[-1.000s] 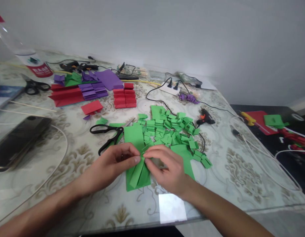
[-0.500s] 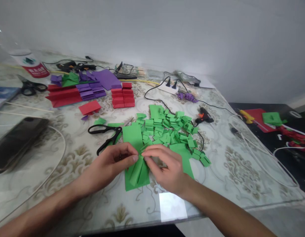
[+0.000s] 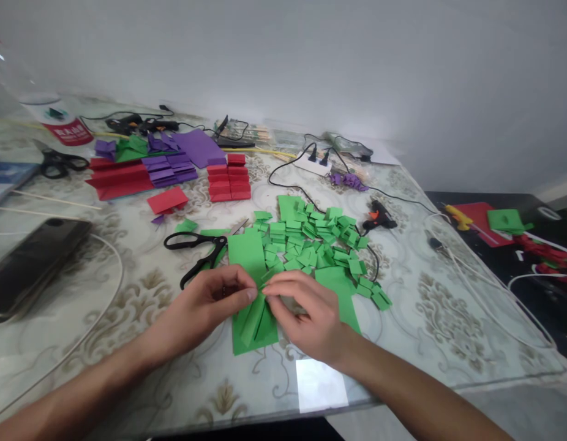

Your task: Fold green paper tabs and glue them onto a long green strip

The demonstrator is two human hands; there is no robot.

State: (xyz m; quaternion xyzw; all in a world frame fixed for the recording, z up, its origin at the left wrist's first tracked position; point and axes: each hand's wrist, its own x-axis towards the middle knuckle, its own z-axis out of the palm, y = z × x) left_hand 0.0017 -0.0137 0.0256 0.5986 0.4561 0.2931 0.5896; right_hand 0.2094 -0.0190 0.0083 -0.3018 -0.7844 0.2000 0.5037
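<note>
My left hand (image 3: 226, 300) and my right hand (image 3: 306, 309) meet fingertip to fingertip at the middle of the table's near side. Both are closed in a pinch on a folded strip of green paper (image 3: 252, 324), which slants down toward me. Under it lies a flat green paper sheet (image 3: 247, 251). Black-handled scissors (image 3: 217, 245) rest open just beyond my left hand. Beyond my right hand spreads a heap of small folded green paper pieces (image 3: 311, 236). Another green sheet (image 3: 341, 294) is partly hidden behind my right hand.
Red folded paper (image 3: 229, 180), purple paper (image 3: 198, 147) and a bottle (image 3: 58, 119) stand farther back. A phone (image 3: 33, 263) lies at left with a white cable. At right are a glue gun (image 3: 379, 215) and a power strip (image 3: 312, 163) with black cords.
Almost nothing differs. My hands stay in the same pinch, and the folded green strip has shifted only very slightly between my fingers.
</note>
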